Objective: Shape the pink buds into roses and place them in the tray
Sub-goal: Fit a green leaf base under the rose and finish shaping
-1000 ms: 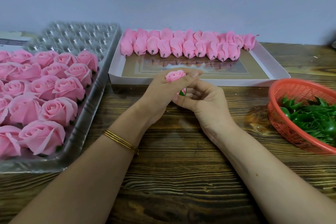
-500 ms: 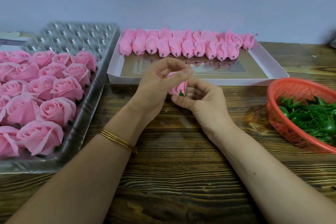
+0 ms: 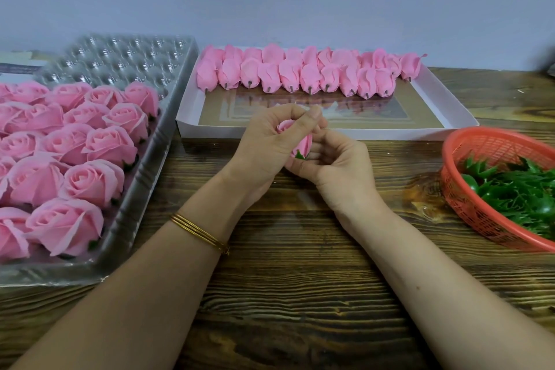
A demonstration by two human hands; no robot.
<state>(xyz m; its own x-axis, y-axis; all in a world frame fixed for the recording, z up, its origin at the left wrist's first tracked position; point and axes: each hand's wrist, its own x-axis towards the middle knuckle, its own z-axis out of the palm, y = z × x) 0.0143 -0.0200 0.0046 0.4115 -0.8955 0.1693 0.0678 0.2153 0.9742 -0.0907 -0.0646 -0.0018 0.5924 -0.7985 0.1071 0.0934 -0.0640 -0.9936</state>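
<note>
Above the bench (image 3: 285, 294), my left grip (image 3: 264, 147) and right grip (image 3: 339, 171) both clasp one pink bud (image 3: 304, 143), mostly hidden by fingers (image 3: 297, 117), green base showing.

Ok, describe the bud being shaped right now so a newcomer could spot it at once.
On the wooden table, just in front of the white box, the left hand and right hand meet. Between them they grip one pink bud. Unlike the boxed buds lying side by side, it is held in fingers and shows a green base.
</note>
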